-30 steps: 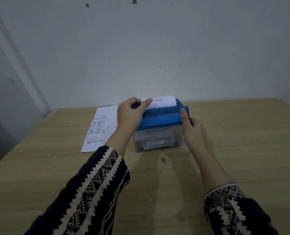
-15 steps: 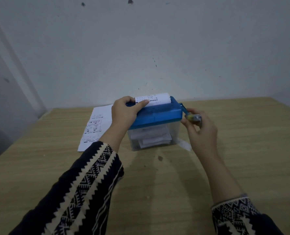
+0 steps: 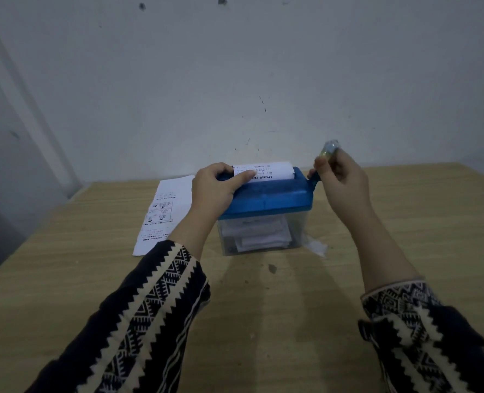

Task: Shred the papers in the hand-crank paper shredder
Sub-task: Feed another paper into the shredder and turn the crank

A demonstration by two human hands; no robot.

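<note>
A hand-crank paper shredder (image 3: 272, 197) with a blue top and a clear bin stands mid-table. Cut paper (image 3: 259, 234) lies inside the bin. A printed sheet (image 3: 266, 171) sticks up out of the slot on top. My left hand (image 3: 213, 188) grips the shredder's left end, with the thumb lying against the sheet. My right hand (image 3: 341, 177) pinches the crank knob (image 3: 330, 148), which is raised above the shredder's right end. The blue crank arm (image 3: 314, 178) shows below my fingers.
A second printed sheet (image 3: 164, 211) lies flat on the wooden table (image 3: 263, 321) left of the shredder. A scrap of paper (image 3: 317, 246) sits by the bin's right corner. A grey wall (image 3: 235, 80) rises right behind the table.
My right hand has carried the crank knob from low beside the bin up and round to above the shredder's right end. My left hand has kept its hold.
</note>
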